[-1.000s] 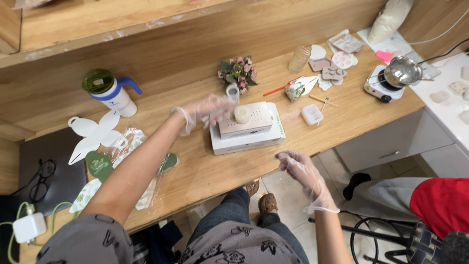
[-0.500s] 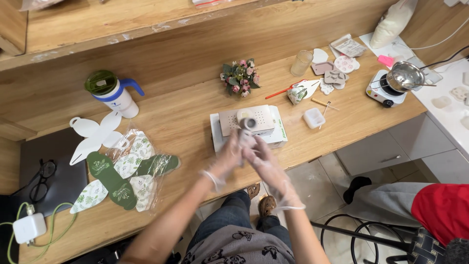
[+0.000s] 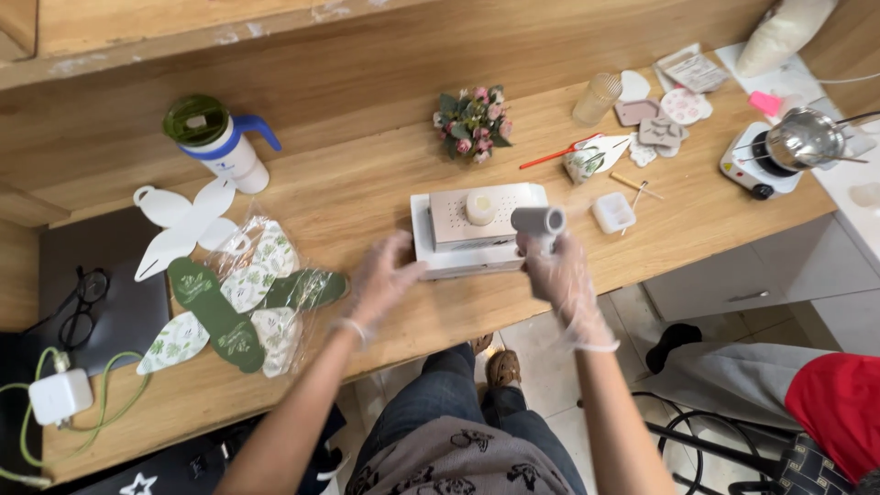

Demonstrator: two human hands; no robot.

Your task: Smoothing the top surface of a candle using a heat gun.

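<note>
Both my hands wear thin clear gloves. My right hand point(image 3: 559, 270) grips a small grey cylinder point(image 3: 539, 221), lifted at the right end of a white box point(image 3: 458, 262) on the wooden table. A grey perforated block point(image 3: 481, 220) lies on that box, with a pale round disc point(image 3: 480, 206) on top of it. My left hand point(image 3: 383, 280) hovers with fingers apart at the box's left front corner, holding nothing.
Green and white leaf-print shapes in clear wrap point(image 3: 243, 302) lie left. A white jug with green lid point(image 3: 218, 142) stands behind them. A small flower bunch point(image 3: 473, 122), moulds point(image 3: 655, 124), a hot plate with pot point(image 3: 779, 151), and a charger point(image 3: 60, 396) are around. A person in red point(image 3: 825, 403) sits right.
My hands were together over the box half a second ago. They have since parted: the right one lifted the grey cylinder to the right, the left one drew back to the left.
</note>
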